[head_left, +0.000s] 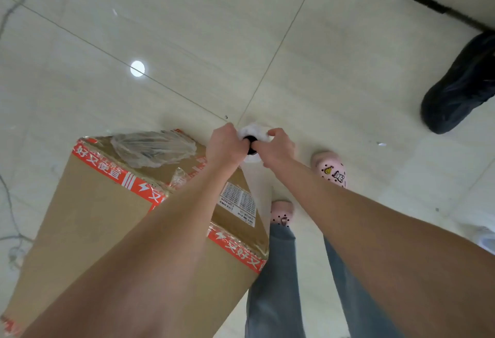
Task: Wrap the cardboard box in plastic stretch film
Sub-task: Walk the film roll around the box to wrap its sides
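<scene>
Two hands (251, 147) on one film roll (253, 134), one box (128, 230).

A pale tiled floor (308, 75) with thin grout lines carries everything. The cardboard box (107, 230) stands on it at seven o'clock. A dark shoe (460, 86) rests at two o'clock, and thin grey strands, possibly cables (10, 209), trail at nine o'clock.

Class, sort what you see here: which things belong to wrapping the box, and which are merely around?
Part of the job:
cardboard box
stretch film roll, held by left hand and right hand
crumpled film on the box top

Merely around:
dark shoe
cables
floor tiles
</scene>
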{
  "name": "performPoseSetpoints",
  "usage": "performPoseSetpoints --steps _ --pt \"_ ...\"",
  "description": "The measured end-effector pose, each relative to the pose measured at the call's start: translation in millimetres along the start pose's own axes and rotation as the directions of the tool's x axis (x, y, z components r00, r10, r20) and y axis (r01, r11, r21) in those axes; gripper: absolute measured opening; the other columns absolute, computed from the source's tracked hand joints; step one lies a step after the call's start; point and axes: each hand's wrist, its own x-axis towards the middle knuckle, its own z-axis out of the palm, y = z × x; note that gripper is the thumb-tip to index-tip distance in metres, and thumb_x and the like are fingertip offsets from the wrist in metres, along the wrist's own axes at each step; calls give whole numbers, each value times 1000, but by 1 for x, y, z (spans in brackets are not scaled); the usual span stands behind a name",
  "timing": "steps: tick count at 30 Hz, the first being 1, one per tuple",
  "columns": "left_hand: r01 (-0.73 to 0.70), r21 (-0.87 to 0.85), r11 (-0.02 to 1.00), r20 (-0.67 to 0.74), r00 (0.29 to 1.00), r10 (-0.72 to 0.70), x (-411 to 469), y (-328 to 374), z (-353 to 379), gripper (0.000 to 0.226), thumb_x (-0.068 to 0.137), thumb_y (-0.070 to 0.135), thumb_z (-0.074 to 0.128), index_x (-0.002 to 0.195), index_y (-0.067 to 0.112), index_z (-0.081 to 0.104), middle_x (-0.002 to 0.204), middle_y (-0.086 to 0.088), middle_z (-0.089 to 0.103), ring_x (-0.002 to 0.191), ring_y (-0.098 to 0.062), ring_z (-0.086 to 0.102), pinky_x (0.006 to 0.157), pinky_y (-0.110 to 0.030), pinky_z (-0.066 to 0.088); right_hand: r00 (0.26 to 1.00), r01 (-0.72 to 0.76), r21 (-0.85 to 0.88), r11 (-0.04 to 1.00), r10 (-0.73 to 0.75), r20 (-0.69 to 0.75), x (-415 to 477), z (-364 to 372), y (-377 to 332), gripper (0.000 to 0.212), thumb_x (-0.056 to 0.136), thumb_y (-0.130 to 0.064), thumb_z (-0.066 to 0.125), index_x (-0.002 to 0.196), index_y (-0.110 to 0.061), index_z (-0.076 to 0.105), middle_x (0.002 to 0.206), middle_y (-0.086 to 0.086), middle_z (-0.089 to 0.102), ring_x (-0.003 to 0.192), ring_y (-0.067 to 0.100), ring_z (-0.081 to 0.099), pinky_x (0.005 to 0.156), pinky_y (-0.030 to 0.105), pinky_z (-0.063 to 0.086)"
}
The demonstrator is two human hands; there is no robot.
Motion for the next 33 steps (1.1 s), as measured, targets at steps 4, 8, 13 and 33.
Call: performPoseSetpoints --steps 4,8,13,33 --pt "56 -23 998 -12 998 -56 2 -4 -4 23 87 27 57 91 5 52 85 -9 59 71 -25 53 53 -29 36 998 35 -93 995 -31 46 7 1 -14 52 81 -15 65 129 -18 46 101 2 50 88 26 65 78 38 57" --pt "-67 113 991 0 998 67 11 4 -9 26 87 19 54 111 10 51 97 -8 60 87 -27 58 61 -32 40 990 119 -261 958 -93 111 13 -5 -30 48 83 -17 63 129 -20 48 108 4 55 94 25 61 72 28 47" --pt "-46 163 986 89 996 31 24 14 -16 15 83 13 49 88 15 63 77 -3 60 85 -27 64 58 -27 39 971 221 -395 892 -163 176 20 -6 -42 52 82 -18 62 132 -26 51 122 1 60 107 22 58 73 25 40" --pt "318 -96 943 -6 948 -320 51 -21 -39 8 84 16 58 81 9 57 84 -11 61 81 -29 60 63 -30 41 949 246 -310 918 -164 269 33 31 -74 33 82 -11 60 115 -9 54 95 3 52 92 28 62 79 44 57"
